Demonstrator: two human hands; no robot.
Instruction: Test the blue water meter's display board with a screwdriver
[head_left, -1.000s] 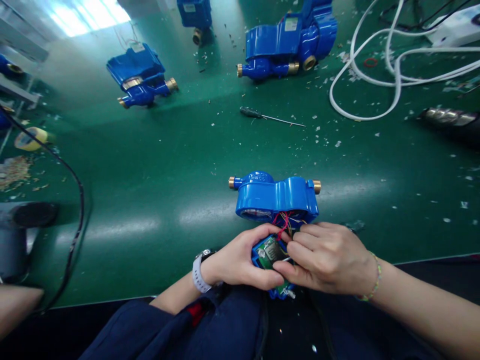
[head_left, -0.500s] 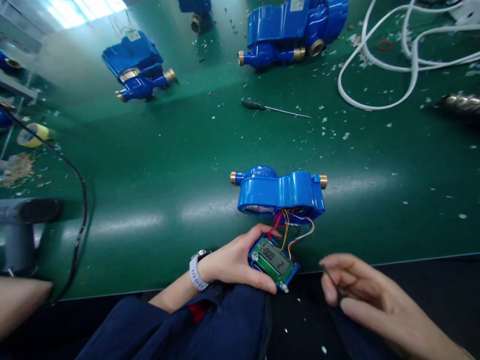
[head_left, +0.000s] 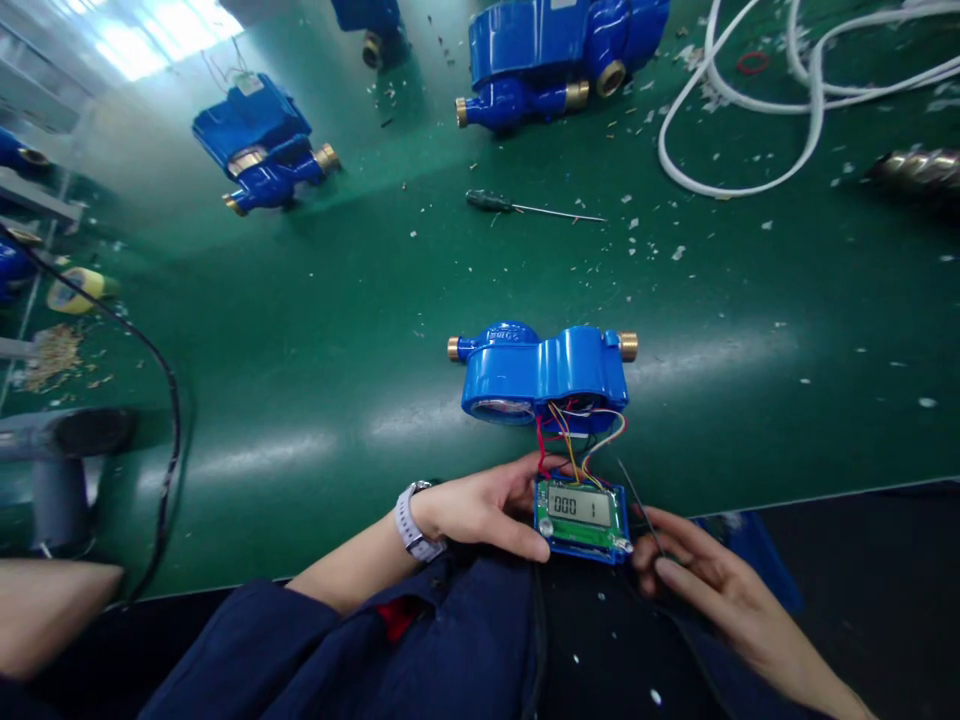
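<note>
My left hand (head_left: 499,510), a watch on its wrist, grips the left edge of a circuit board with an LCD display (head_left: 583,506) in a blue frame. The digits on the display are lit up dark on grey. Thin coloured wires (head_left: 574,445) run from the board up to a blue water meter (head_left: 544,375) with brass threaded ends, lying on the bench just beyond. Beside the board's right edge, my right hand (head_left: 705,565) is closed around a thin, dark, rod-like tool (head_left: 637,505) pointing up and left; its exact kind is unclear.
More blue water meters (head_left: 525,60) stand at the back, one (head_left: 262,140) back left. A screwdriver (head_left: 532,207) lies mid-bench. White cable (head_left: 667,150) loops at the right. At left are yellow tape (head_left: 75,290), a grey handheld device (head_left: 60,470) and another person's forearm (head_left: 52,610).
The display board has turned nearly level and shifted right; its last digit went from 2 to 1. My right hand has come closer to it with the thin tool. The view has shifted slightly.
</note>
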